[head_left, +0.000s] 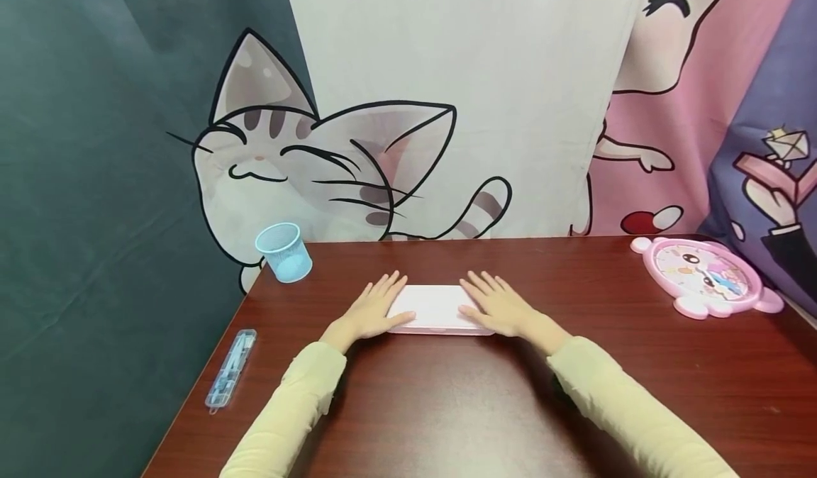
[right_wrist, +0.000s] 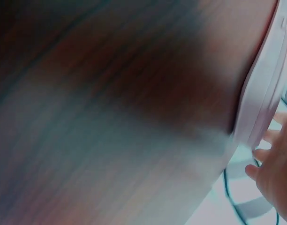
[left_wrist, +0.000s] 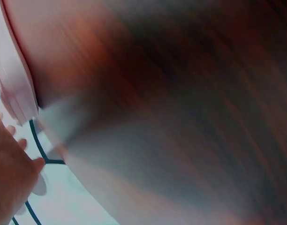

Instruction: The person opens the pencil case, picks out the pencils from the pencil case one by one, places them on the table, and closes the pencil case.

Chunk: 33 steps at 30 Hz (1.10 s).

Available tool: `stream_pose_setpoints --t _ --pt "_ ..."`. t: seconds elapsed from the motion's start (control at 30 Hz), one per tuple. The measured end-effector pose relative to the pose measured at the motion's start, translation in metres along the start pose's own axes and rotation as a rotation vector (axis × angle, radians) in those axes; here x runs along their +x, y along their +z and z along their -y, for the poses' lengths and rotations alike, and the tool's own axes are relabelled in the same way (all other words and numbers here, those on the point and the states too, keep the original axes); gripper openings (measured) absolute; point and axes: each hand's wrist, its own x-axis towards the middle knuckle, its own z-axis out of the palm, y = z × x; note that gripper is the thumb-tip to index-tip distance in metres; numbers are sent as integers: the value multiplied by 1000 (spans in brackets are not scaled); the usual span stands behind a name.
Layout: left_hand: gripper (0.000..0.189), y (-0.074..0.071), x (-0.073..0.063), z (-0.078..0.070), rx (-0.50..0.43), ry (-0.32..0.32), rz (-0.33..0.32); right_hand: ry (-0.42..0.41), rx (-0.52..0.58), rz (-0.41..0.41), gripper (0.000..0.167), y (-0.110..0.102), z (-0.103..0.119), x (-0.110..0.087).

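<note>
A flat box with a white top and a pale pink side (head_left: 438, 310) lies on the brown table in the head view. My left hand (head_left: 372, 308) rests at its left end, fingers straight and pointing away, thumb over the top. At the opposite end lies my right hand (head_left: 501, 306), its fingers also extended and its thumb on the white top. Both wrist views show the box's pinkish side wall (left_wrist: 21, 86) (right_wrist: 258, 101) at the frame edge. Fingers of the left hand (left_wrist: 12, 173) and of the right hand (right_wrist: 277, 171) show beside it there.
A light blue cup-shaped basket (head_left: 285, 253) stands at the table's back left corner. Near the left edge lies a clear blue case (head_left: 231, 369) with slim tools inside. A pink cartoon-shaped clock (head_left: 705, 276) sits at the back right. Behind the table (head_left: 447, 407) hangs a cat-print curtain (head_left: 472, 52).
</note>
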Motion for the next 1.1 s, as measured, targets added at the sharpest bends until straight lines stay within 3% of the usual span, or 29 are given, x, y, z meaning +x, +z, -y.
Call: stream_pose_setpoints --t 0.13,0.3,0.4,0.5,0.6,0.67,0.83,0.9,0.97,1.03,1.1 --pt "88 0 1 -5 27 98 36 -36 -34 64 67 3 20 12" --pt "98 1 2 -11 46 120 28 -173 -168 79 80 2 39 18" --pt "98 0 3 -13 33 122 12 -327 -323 -17 72 2 45 19" --pt "97 -1 4 -14 29 135 -3 -486 -502 -198 52 5 51 20" --pt "97 -1 5 -13 34 138 -12 -585 -666 -313 34 9 56 21" --pt "97 0 6 -12 42 131 -10 -612 -754 -287 28 10 61 20" --pt "96 -2 6 -14 58 134 -9 -627 -925 -133 30 6 70 16" --pt "96 -3 6 -14 62 136 -8 -626 -926 -139 29 6 71 17" --pt "96 -5 6 -15 54 136 -5 -636 -863 -235 26 6 67 18" --pt "97 -4 5 -13 31 134 -1 -614 -712 -315 23 6 60 18" --pt "98 -3 3 -11 -11 126 10 -572 -494 -335 29 6 49 16"
